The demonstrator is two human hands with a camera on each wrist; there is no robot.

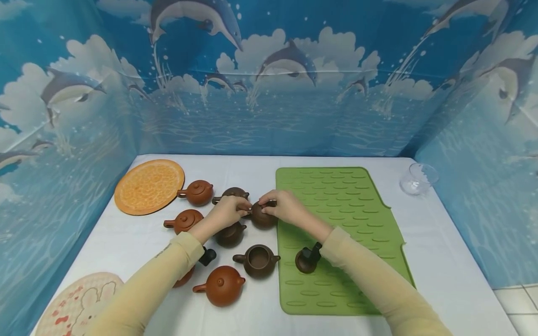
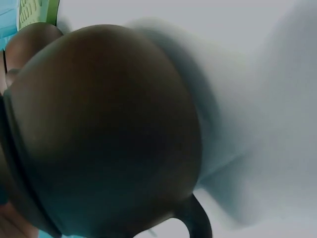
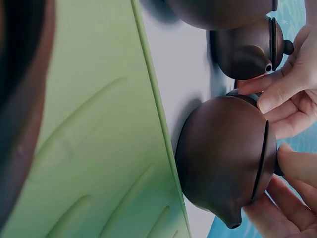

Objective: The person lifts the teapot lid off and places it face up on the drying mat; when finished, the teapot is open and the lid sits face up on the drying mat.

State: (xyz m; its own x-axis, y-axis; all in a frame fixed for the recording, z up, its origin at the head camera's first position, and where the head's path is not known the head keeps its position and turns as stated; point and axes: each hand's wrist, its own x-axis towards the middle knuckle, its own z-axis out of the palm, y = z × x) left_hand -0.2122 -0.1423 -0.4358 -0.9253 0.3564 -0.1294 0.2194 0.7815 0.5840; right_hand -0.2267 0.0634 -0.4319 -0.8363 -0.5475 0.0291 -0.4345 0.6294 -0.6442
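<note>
Both hands meet over a dark brown teapot at the left edge of the green mat. My left hand pinches its handle, thumb and fingers around it. On the lid, the fingers of my right hand pinch the small knob; the lid sits on the pot in the right wrist view. Other dark teapots stand close by, one behind and one in front of the left hand. Nearer me is a lidless dark teapot. A dark brown lid lies on the mat under my right forearm.
Several reddish-brown teapots stand left of the dark ones. The green mat covers the right middle of the white table. A clear glass stands far right. An orange round mat and a rabbit-print mat lie left.
</note>
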